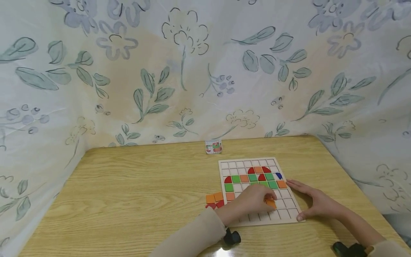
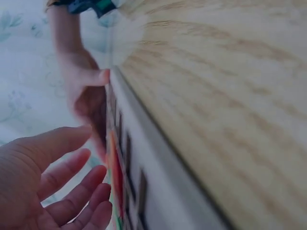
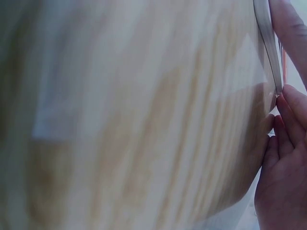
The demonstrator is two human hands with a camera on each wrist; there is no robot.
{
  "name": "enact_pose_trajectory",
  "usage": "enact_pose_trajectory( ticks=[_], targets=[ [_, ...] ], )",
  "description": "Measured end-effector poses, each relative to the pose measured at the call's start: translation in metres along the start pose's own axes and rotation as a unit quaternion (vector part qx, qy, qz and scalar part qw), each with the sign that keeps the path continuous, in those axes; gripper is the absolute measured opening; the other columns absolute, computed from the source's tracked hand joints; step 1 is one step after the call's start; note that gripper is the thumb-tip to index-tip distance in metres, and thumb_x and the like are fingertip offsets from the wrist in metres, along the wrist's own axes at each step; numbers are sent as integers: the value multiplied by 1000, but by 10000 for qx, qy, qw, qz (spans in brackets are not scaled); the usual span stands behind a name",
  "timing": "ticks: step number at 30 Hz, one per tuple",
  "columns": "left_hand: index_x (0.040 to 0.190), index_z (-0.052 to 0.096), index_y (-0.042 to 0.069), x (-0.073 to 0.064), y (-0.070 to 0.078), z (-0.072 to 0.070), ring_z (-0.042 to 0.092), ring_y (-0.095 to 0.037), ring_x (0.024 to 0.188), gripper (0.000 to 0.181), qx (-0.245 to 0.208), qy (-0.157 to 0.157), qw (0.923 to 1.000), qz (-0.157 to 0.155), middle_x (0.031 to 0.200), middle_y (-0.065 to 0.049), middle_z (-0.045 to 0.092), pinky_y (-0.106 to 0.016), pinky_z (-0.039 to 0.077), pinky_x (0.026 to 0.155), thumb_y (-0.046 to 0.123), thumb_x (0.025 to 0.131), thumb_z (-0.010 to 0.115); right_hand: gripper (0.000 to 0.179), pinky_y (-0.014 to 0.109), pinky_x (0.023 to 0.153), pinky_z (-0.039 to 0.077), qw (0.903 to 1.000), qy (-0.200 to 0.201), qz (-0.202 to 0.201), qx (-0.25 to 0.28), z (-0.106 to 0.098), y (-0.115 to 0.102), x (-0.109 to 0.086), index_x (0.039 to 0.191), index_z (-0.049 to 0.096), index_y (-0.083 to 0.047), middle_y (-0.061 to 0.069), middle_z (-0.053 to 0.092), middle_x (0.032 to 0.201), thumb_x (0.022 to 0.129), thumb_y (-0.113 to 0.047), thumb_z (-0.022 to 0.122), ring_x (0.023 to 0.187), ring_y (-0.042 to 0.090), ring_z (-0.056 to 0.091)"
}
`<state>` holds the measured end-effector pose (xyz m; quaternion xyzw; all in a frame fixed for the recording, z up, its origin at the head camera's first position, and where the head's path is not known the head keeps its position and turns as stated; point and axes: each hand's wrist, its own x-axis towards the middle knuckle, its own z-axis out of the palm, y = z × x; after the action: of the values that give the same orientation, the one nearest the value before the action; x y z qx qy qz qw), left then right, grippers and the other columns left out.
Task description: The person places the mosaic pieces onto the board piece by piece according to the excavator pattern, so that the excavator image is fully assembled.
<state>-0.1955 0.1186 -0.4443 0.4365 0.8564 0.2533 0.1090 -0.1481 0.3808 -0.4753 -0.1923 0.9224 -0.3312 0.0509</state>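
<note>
A white gridded board (image 1: 257,219) lies on the table with colored tiles set in its squares. Over its lower part hovers my left hand (image 1: 248,200), fingers loosely bent beside an orange tile (image 1: 270,203). The left wrist view shows a gap between that hand's thumb (image 2: 62,141) and fingers, with nothing held there. My right hand (image 1: 321,203) rests at the board's right side, thumb at the near corner and straight fingers along the edge. Red rounded tiles (image 1: 265,170), green tiles (image 1: 236,179) and a dark blue piece (image 1: 278,176) sit on the board. My left hand hides part of the grid.
Loose orange tiles (image 1: 210,198) and red pieces (image 1: 210,206) lie left of the board, partly behind my left forearm. A small picture card (image 1: 213,147) stands at the back of the wooden table (image 1: 135,192). Floral cloth (image 1: 192,71) hangs behind.
</note>
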Motion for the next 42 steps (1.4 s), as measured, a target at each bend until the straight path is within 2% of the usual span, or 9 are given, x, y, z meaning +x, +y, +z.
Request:
enact_pose_trajectory(
  ticks=[3,6,12,17,22,29,33,37,42],
  targets=[
    [102,68,24,-4,-6,-6,51,7,79,22,-245,19,9997,-22,91,18,64,-7,37,67,33,82,69,99,-4,88,9,10000,35,-27,1,0,1,0,142,37,-12,20,34,143,58,-34,85,122,-25,10],
    [105,67,24,-11,-12,-14,52,5,82,26,-508,-70,9985,-183,95,18,64,-9,39,68,35,82,69,99,-5,88,9,9999,51,-100,-44,1,1,0,141,37,-11,23,33,142,58,-34,85,122,-25,9],
    [106,67,19,-34,-33,-32,56,-1,85,27,-1066,-152,9930,-488,99,10,65,-14,43,70,30,81,70,100,-5,87,9,9999,71,-72,-70,1,1,0,142,36,-12,18,34,144,57,-34,85,122,-26,9],
    [105,67,16,-57,-58,-41,56,-3,81,25,-1025,95,9927,-628,97,5,66,-15,44,69,24,81,69,99,-5,88,10,9998,113,-127,-69,3,3,-2,141,37,-11,10,34,146,57,-33,85,122,-25,10],
    [103,68,14,-80,-78,-48,54,-6,79,22,-1197,383,9874,-961,92,6,65,-18,45,71,17,81,68,99,-5,88,10,9997,136,-151,-115,3,5,-3,141,37,-11,-4,31,147,58,-32,85,122,-25,9],
    [102,68,16,-110,-97,-60,55,-11,90,18,-1273,795,9812,-1214,101,6,64,-27,46,81,14,84,65,99,-5,87,10,9998,113,-123,-99,2,5,-1,142,36,-12,6,33,147,58,-31,86,122,-25,9],
    [103,67,12,-117,-103,-65,56,-14,90,18,-1161,865,9826,-1166,102,2,65,-29,47,82,12,84,65,99,-5,87,9,9999,85,-53,-103,1,4,-1,142,36,-14,6,32,147,58,-32,85,121,-26,8],
    [102,67,13,-121,-107,-65,56,-13,90,21,-1071,689,9857,-1100,102,3,65,-28,47,82,9,82,66,99,-5,87,9,9999,84,-78,-58,1,4,-1,142,35,-13,1,31,148,59,-30,85,121,-26,9],
    [101,67,15,-124,-109,-58,55,-8,86,24,-1387,441,9828,-1139,98,8,65,-25,46,78,6,79,66,99,-5,88,9,9998,98,-162,-55,3,5,-1,142,36,-11,-4,30,148,59,-31,85,122,-25,9]
  ],
)
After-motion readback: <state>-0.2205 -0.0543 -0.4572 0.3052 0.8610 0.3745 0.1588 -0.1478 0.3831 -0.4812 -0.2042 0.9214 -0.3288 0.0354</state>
